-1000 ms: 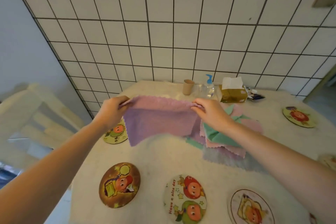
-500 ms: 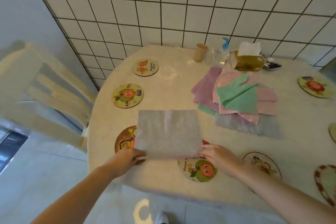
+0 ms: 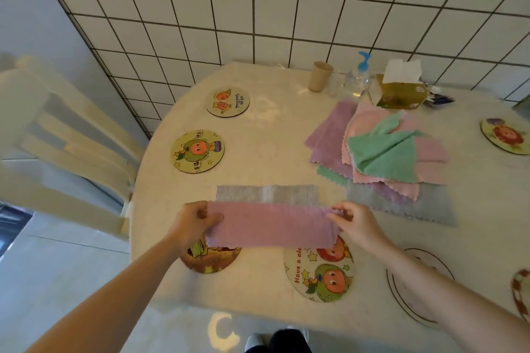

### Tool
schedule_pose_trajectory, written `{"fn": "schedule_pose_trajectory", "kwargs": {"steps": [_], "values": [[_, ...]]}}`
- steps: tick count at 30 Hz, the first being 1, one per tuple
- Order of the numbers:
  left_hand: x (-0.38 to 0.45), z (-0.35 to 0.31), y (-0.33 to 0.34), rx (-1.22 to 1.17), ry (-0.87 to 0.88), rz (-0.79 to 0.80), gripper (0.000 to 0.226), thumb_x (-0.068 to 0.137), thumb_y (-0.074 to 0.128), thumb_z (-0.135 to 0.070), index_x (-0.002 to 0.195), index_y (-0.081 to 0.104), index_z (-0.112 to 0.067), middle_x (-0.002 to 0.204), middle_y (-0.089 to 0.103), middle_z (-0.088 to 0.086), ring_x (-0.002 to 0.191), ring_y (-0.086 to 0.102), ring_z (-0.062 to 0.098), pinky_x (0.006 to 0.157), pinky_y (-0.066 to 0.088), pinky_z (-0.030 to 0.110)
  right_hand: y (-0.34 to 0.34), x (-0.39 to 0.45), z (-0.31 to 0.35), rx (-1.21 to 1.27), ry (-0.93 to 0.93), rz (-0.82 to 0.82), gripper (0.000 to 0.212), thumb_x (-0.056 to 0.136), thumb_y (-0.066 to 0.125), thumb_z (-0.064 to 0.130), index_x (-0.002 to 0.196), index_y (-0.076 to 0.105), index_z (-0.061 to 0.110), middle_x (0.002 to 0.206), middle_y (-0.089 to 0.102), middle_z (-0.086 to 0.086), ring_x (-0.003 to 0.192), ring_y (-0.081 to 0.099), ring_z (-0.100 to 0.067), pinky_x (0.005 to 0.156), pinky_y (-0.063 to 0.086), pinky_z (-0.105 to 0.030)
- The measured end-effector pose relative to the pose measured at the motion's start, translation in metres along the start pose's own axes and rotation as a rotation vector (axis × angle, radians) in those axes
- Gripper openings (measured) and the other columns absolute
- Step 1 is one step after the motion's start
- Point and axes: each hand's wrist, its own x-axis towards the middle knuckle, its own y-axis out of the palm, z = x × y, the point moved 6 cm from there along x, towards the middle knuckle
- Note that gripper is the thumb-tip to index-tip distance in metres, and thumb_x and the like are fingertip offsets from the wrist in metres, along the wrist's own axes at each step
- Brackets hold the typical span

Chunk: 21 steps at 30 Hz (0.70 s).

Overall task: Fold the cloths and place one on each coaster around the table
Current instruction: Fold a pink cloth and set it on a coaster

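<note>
My left hand (image 3: 192,223) and my right hand (image 3: 355,223) each pinch one end of a purple cloth (image 3: 271,225), doubled over lengthwise just above the table's near side; its grey underside shows along the far edge. The cloth partly covers a brown coaster (image 3: 210,259) and the top of a "Have a nice" coaster (image 3: 319,274). A pile of unfolded cloths (image 3: 384,152), purple, pink, green and grey, lies at the table's middle right. More bare cartoon coasters lie around the rim: a green-character coaster (image 3: 198,151), a small far coaster (image 3: 228,101) and a right coaster (image 3: 506,136).
At the back by the tiled wall stand a beige cup (image 3: 320,76), a pump bottle (image 3: 358,77) and a tissue box (image 3: 398,89). A pale wooden chair (image 3: 57,135) is to the left of the round table (image 3: 272,135). Two more coasters sit at the near right, one (image 3: 413,284) under my right forearm.
The cloth went from held up spread, to laid flat at the near edge, to folded in half with the purple side up. The view tilted down towards the table.
</note>
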Motion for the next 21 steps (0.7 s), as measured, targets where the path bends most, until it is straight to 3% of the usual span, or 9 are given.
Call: {"fn": "schedule_pose_trajectory", "kwargs": {"steps": [3, 8, 13, 21], "values": [[0.028, 0.005, 0.004, -0.076, -0.081, -0.064, 0.017, 0.083, 0.072, -0.018, 0.071, 0.066, -0.009, 0.066, 0.062, 0.008, 0.061, 0.052, 0.023, 0.058, 0.044, 0.034, 0.004, 0.030, -0.004, 0.107, 0.091, -0.038, 0.005, 0.084, 0.068, 0.013, 0.089, 0.067, 0.011, 0.078, 0.068, 0.000, 0.076, 0.067, -0.020, 0.076, 0.057, -0.041], [0.061, 0.018, 0.010, -0.017, -0.192, -0.151, 0.031, 0.085, 0.070, -0.022, 0.056, 0.059, -0.016, 0.055, 0.053, 0.003, 0.057, 0.047, 0.025, 0.057, 0.040, 0.034, 0.020, 0.073, -0.018, 0.154, 0.205, -0.004, 0.011, 0.084, 0.068, 0.009, 0.091, 0.068, 0.000, 0.084, 0.070, -0.018, 0.086, 0.067, -0.035, 0.081, 0.054, -0.053], [0.076, 0.024, 0.017, 0.037, -0.234, -0.192, 0.028, 0.084, 0.070, -0.023, 0.058, 0.062, -0.015, 0.055, 0.057, 0.003, 0.054, 0.048, 0.023, 0.054, 0.038, 0.031, 0.031, 0.100, -0.033, 0.132, 0.242, 0.022, 0.016, 0.084, 0.068, 0.012, 0.085, 0.067, -0.004, 0.081, 0.069, -0.024, 0.082, 0.066, -0.041, 0.077, 0.052, -0.057], [0.083, 0.019, 0.017, 0.049, -0.217, -0.219, 0.020, 0.085, 0.069, -0.028, 0.067, 0.064, -0.022, 0.065, 0.063, -0.002, 0.059, 0.055, 0.020, 0.052, 0.039, 0.028, 0.033, 0.115, -0.040, 0.105, 0.249, 0.035, 0.013, 0.083, 0.070, 0.017, 0.078, 0.060, 0.011, 0.078, 0.068, -0.011, 0.074, 0.067, -0.030, 0.069, 0.057, -0.052]]}}
